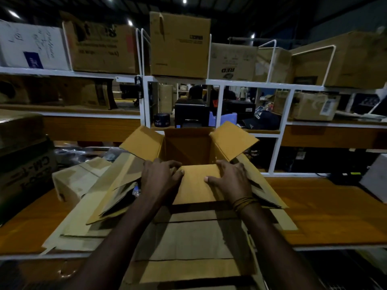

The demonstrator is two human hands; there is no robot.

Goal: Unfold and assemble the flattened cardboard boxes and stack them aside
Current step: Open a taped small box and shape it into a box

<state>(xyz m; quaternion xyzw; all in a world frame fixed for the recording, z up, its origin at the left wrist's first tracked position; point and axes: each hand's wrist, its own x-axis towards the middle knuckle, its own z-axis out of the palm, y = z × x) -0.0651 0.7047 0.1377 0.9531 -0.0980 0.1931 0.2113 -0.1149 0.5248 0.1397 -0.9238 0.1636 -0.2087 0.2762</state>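
Box (pixel 188 147) sits opened at 12 o'clock on the table (pixel 326 210), atop flattened boxes (pixel 188 237). Near flap (pixel 194 183) is pinched by both hands, left hand (pixel 160 178) and right hand (pixel 230 181), fingers curled over its edge. Flap should be pressed down evenly before side flaps at 10 and 2.

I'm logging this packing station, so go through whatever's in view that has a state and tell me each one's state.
Open box: upright, side flaps spread outward, near flap folded toward the person.
Near flap: gripped at both edges.
Left hand: holding the flap's left edge.
Right hand: holding its right edge.
Flattened boxes: lying flat, stacked on the table.
Cap: resting on the shelf.
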